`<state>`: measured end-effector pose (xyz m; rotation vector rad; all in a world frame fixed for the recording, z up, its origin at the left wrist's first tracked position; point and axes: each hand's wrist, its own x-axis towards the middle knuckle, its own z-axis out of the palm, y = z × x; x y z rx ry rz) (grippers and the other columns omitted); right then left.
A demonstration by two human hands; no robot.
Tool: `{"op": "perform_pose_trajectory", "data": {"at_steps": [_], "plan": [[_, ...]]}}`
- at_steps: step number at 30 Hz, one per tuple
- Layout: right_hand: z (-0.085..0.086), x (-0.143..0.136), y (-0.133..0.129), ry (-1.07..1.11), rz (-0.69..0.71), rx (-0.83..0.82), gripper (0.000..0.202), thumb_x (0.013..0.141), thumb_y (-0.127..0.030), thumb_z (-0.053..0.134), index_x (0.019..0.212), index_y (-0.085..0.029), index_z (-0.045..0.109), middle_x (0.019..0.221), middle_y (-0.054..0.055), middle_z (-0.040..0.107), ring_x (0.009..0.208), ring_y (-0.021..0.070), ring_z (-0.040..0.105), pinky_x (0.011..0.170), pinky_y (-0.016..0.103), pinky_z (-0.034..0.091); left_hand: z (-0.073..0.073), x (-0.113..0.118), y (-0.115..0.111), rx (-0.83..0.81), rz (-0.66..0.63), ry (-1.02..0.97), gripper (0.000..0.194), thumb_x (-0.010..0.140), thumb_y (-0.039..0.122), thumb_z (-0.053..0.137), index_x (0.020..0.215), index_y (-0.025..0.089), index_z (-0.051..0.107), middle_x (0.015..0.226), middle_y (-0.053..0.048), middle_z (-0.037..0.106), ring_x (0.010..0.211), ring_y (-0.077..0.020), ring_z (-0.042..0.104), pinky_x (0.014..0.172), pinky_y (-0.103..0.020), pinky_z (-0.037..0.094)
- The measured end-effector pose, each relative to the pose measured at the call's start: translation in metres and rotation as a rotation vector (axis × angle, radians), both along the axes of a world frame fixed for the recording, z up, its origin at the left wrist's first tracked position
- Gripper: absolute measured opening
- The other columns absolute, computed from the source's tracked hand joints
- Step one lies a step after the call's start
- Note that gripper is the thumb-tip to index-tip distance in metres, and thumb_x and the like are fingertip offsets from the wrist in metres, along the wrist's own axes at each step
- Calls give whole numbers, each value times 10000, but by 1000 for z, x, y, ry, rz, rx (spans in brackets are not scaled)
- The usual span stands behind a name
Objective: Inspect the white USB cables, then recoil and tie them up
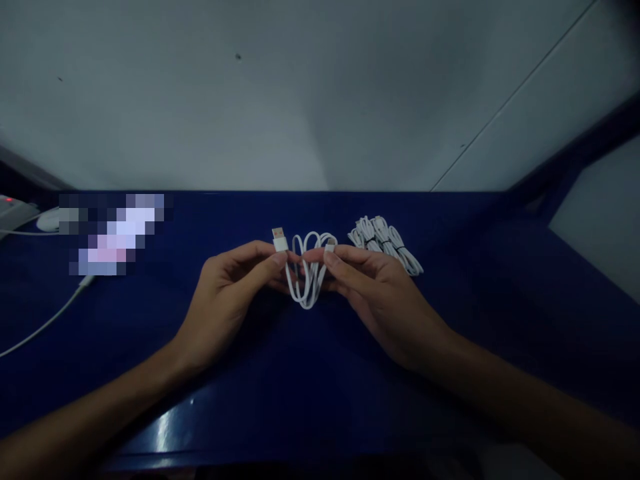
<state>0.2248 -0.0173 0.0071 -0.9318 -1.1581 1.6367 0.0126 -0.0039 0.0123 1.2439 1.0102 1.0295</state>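
Note:
A white USB cable (pixel 309 301) hangs in loose loops between my two hands, above the blue table. My left hand (pixel 235 277) pinches it just below the larger USB plug, whose metal end points up. My right hand (pixel 377 283) grips the smaller plug at the cable's other end between thumb and forefinger. The fingers behind the loops are partly hidden. Behind my right hand lie several bundled white cables (pixel 387 237), coiled and bound with dark ties.
On the left of the blue table (pixel 300 400) lies a blurred-out, lit device (pixel 120 233) with a white cord (pixel 45 330) plugged into its near end. A white object (pixel 47 220) with a cord sits beyond it. A pale wall (pixel 250 120) rises behind the table.

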Motion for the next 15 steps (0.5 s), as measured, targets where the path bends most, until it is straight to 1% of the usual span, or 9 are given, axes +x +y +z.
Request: {"op": "perform_pose_trajectory", "data": {"at_steps": [4,6,8,11,15], "plan": [[0,-1,-2,-14,-7,-8,220,1076,-417,723,1193,-297,866,1169,46,838,1107,229,764,1140,479,543,-2,1,3,-70,-21,-84,169,1033,356,779,993,206,846,955,-61,867,797,-184,801,852,-291,644],[0,-1,-2,-13,5,-5,221,1081,-412,718,1206,-299,862,1153,43,841,1107,227,770,1146,480,541,-3,1,4,-104,-24,-111,204,1039,371,772,945,201,830,932,-61,863,771,-176,794,810,-279,646],[0,-2,-3,-12,23,2,224,1088,-412,710,1211,-300,859,1163,39,840,1136,228,772,1161,475,535,-3,1,5,-123,-24,-116,204,1039,365,772,936,200,836,940,-64,862,782,-172,792,799,-268,643],[2,-2,-3,-22,18,2,219,1090,-408,705,1192,-295,862,1184,41,837,1170,236,768,1159,475,542,-5,-1,5,-111,-23,-92,183,1041,356,771,1003,208,873,996,-72,867,852,-183,805,866,-279,640],[0,-1,-1,-21,-9,-18,206,1083,-398,714,1161,-288,869,1202,51,830,1178,249,757,1154,498,546,-7,-2,4,-85,-4,-31,227,1032,407,780,1140,236,883,1098,-81,868,933,-218,818,972,-349,635]]}}
